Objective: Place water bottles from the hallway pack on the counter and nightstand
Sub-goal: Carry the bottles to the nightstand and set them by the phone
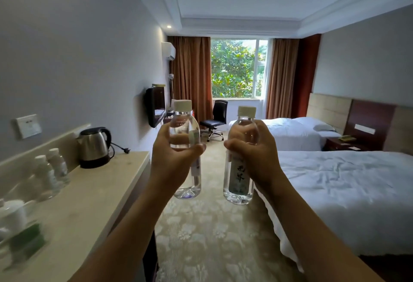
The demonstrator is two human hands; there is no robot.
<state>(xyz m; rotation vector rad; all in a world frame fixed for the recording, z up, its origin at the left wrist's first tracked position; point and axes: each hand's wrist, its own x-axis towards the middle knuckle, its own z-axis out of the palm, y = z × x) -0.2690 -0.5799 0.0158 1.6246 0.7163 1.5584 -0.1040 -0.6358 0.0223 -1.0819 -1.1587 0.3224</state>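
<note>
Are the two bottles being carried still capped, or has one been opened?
Both capped: the left hand's bottle and the right hand's bottle each show a pale cap on top. Whether the seals are intact cannot be told.

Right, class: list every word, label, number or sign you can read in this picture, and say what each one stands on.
Left-hand bottle: a line of printed digits near the shoulder, too blurred to quote.
Right-hand bottle: large dark brush-style characters on the label, not clear enough to quote.
Two counter bottles: labels blurred.
Wall switch plate: faint marks, unreadable.
</note>
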